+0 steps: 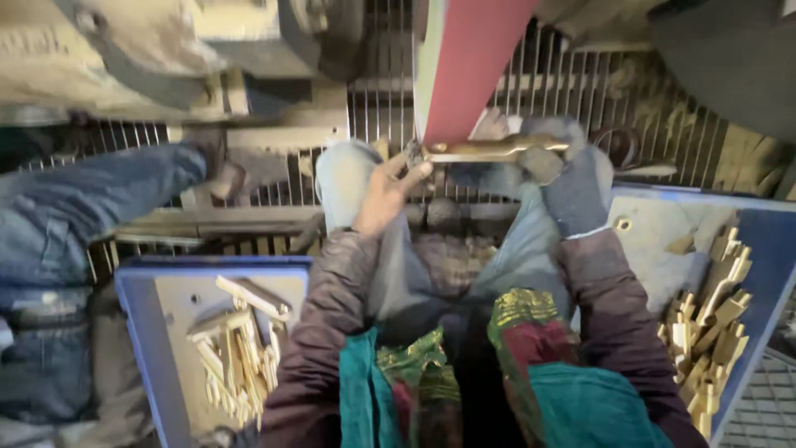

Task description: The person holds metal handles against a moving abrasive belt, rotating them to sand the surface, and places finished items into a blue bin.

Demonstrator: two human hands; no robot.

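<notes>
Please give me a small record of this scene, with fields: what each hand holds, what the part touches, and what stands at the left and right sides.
left hand: bare, grips one end of the brass part
right hand: in a grey glove, holds the other end
part position: lying level, pressed against the red belt
left side: blue tray with pale metal pieces
right side: blue tray with brass pieces
behind: wire grille
nearby: another person's denim sleeve

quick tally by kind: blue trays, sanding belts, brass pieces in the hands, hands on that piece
blue trays: 2 (left tray, right tray)
red sanding belt: 1
brass piece held: 1
hands on it: 2 (left hand, right hand, gloved)
total: 6
</notes>
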